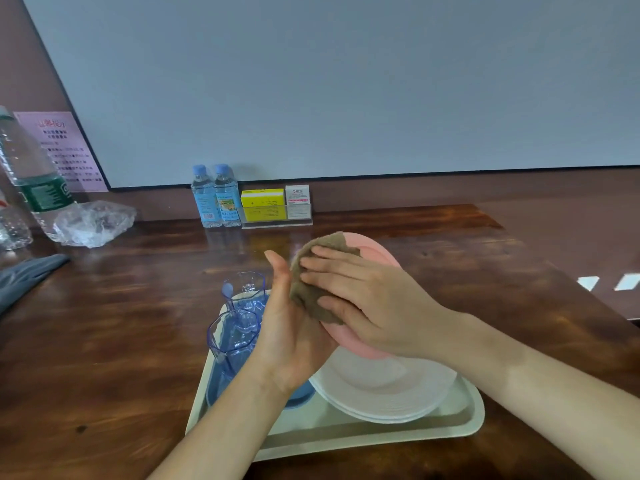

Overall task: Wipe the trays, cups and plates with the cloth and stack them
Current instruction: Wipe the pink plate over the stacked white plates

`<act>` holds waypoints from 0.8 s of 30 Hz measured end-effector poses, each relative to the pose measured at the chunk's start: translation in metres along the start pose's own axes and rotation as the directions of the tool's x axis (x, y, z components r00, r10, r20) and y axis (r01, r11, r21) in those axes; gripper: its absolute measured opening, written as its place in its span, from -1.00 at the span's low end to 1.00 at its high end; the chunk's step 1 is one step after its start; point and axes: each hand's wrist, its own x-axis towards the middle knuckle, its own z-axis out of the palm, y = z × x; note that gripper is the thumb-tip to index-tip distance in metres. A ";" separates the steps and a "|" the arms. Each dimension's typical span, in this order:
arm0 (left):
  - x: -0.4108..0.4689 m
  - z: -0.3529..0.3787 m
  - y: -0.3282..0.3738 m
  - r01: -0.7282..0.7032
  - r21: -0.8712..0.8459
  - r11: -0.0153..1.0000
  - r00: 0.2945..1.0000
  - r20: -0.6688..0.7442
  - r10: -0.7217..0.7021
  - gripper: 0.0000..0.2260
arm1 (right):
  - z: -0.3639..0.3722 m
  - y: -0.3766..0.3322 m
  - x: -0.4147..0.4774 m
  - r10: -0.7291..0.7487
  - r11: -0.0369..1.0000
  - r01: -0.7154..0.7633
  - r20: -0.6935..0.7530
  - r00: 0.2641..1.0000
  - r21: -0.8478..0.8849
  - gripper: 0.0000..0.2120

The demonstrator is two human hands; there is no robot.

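pink plate (375,252): mostly covered by cloth (311,271) and right hand (363,299), only far rim and lower edge showing
left hand (291,327): fingers out of sight behind pink plate, grip unclear
blue tray (298,396): largely hidden under left forearm
big bottle (31,174): cut off by left edge
pink notice (65,147): print too blurred to read
grey fabric (27,275): cut by left edge, kind unclear

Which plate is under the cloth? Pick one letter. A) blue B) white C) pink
C: the right hand presses the cloth against the pink plate, which the left hand holds above the white plates on the tray.
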 end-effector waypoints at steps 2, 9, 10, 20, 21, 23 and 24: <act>0.000 -0.002 -0.003 -0.052 0.093 0.994 0.997 0.066 0.046 -0.30 | -0.001 0.004 0.009 0.022 1.000 -0.022 -0.004 1.000 -0.005 -0.59; -0.001 -0.003 -0.007 -0.100 0.356 0.929 0.993 0.100 0.069 -0.33 | -0.024 0.038 0.014 0.456 0.888 -0.446 -0.101 0.884 0.111 -0.65; -0.001 -0.004 -0.007 -0.105 0.348 0.932 0.992 0.105 0.073 -0.32 | -0.028 0.042 0.010 0.506 0.859 -0.489 -0.112 0.855 0.150 -0.66; -0.001 -0.002 -0.001 -0.086 0.265 0.960 0.996 0.049 0.076 -0.37 | -0.013 0.016 0.026 0.206 0.978 -0.200 -0.112 0.972 0.066 -0.63; -0.001 -0.003 0.000 -0.091 0.260 0.961 0.995 0.052 0.081 -0.36 | -0.014 0.018 0.029 0.228 0.972 -0.220 -0.110 0.967 0.080 -0.62; -0.002 -0.002 0.003 -0.096 0.244 0.965 0.995 0.046 0.087 -0.32 | -0.016 0.027 0.029 0.320 0.944 -0.302 -0.145 0.936 0.130 -0.63; -0.002 -0.001 0.003 -0.093 0.230 0.969 0.995 0.042 0.086 -0.30 | -0.018 0.034 0.026 0.382 0.920 -0.355 -0.175 0.908 0.163 -0.64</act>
